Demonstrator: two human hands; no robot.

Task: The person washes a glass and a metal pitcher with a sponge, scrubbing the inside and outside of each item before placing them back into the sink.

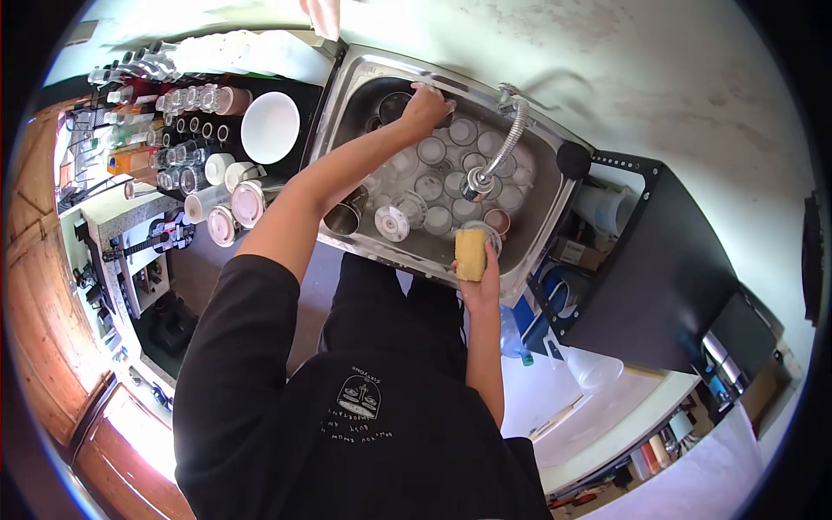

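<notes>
My left hand (427, 107) reaches over the far side of the metal sink (537, 217), fingers curled. Something clear shows by its fingertips, but I cannot make out what it holds. My right hand (482, 286) grips a yellow sponge (471, 255) above the sink's near edge. A clear round rim shows just beyond the sponge; whether the hand touches it is hidden. Many upturned glasses (431, 151) crowd the basin in water. A dark pot (394, 107) sits near my left hand, and a metal cup (341, 218) lies under my left forearm.
The flexible faucet (511, 147) hangs over the basin from the wall side. On the left, a dark rack holds a white bowl (270, 127), cups and several rows of glasses. A black metal panel (659, 269) and shelves stand to the right of the sink.
</notes>
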